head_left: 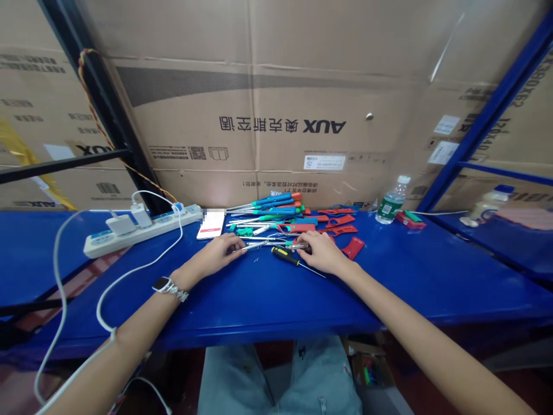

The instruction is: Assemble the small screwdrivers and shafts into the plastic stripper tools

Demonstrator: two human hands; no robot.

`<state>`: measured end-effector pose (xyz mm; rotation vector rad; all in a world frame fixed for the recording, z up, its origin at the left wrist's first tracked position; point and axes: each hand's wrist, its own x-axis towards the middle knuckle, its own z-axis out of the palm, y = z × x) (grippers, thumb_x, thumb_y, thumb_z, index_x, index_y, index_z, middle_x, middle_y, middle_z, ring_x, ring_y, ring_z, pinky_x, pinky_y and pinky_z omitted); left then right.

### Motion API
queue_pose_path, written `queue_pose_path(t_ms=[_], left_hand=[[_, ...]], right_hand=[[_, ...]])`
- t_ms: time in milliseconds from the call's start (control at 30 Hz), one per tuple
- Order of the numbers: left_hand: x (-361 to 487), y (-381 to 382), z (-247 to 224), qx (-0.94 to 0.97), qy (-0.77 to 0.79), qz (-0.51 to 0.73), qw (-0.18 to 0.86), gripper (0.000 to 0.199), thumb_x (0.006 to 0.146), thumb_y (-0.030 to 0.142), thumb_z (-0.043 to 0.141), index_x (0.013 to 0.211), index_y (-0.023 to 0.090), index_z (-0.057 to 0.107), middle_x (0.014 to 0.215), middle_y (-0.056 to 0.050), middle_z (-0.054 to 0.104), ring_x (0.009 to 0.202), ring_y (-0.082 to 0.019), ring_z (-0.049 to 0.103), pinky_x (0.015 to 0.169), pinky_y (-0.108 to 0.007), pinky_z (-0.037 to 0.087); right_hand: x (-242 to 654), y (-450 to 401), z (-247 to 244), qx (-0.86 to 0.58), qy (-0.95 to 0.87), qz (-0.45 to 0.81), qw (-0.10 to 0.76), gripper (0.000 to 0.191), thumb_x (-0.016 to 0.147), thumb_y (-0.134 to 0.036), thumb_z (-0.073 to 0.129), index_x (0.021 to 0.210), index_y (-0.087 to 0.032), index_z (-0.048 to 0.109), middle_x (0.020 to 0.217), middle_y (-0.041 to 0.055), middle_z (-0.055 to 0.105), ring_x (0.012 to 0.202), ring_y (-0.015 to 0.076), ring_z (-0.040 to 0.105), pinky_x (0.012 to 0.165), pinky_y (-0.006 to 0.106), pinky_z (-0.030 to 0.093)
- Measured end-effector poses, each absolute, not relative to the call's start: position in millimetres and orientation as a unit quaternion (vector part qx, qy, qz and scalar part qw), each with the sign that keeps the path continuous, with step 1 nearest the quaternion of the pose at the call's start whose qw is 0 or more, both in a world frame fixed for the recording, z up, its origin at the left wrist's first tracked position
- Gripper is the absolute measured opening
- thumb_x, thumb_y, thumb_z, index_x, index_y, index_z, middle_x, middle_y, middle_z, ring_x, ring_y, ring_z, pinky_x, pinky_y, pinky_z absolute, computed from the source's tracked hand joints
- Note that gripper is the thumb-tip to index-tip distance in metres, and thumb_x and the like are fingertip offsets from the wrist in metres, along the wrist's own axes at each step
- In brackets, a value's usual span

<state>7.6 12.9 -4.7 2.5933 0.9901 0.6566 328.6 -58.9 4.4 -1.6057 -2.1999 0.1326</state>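
Note:
A thin metal rod (258, 244) lies across the blue table, its left end pinched in the fingers of my left hand (219, 253). My right hand (322, 252) is closed round the rod's other end, a small part with metal and red on it. Just in front lies a black and yellow screwdriver (285, 256), its shaft pointing right and touching neither hand. Behind the hands is a pile of blue and green handled tools (276, 202) with metal shafts. Several red plastic pieces (341, 221) lie to their right. Tiny screws (256, 260) rest near the rod.
A white phone (211, 223) and a power strip (142, 230) with plugs and white cables are at the left. On the right stand a water bottle (392, 200) and a red box (410, 221). Cardboard (276, 115) rises behind the blue table (268, 305), between metal frame posts.

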Motion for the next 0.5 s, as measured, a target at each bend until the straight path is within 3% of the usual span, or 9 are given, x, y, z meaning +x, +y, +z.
queue_pose_path(t_ms=[167, 367, 500], left_hand=[[7, 11, -7, 0.901, 0.337, 0.245, 0.118, 0.029, 0.095, 0.047, 0.056, 0.096, 0.022, 0.070, 0.096, -0.007, 0.067, 0.086, -0.023, 0.064, 0.078, -0.037, 0.053], [37, -1, 13, 0.911, 0.303, 0.270, 0.070, 0.027, 0.097, 0.043, 0.054, 0.092, 0.021, 0.069, 0.099, -0.008, 0.067, 0.094, -0.025, 0.063, 0.087, -0.041, 0.051], [86, -3, 28, 0.927, 0.251, 0.270, 0.062, 0.023, 0.099, 0.037, 0.052, 0.096, 0.021, 0.069, 0.099, -0.008, 0.068, 0.095, -0.025, 0.063, 0.086, -0.041, 0.050]], right_hand=[[333, -66, 0, -0.568, -0.785, 0.063, 0.240, 0.025, 0.090, -0.020, 0.063, 0.114, -0.024, 0.071, 0.117, 0.0093, 0.069, 0.109, 0.0261, 0.063, 0.095, 0.043, 0.041], [355, -80, -3, -0.567, -0.769, 0.061, 0.289, 0.017, 0.091, -0.017, 0.058, 0.104, -0.020, 0.070, 0.107, 0.0091, 0.068, 0.097, 0.0226, 0.063, 0.087, 0.038, 0.046], [391, -91, -3, -0.595, -0.747, 0.048, 0.294, 0.035, 0.082, -0.001, 0.048, 0.103, -0.019, 0.069, 0.106, 0.0091, 0.068, 0.099, 0.0227, 0.061, 0.089, 0.037, 0.047]])
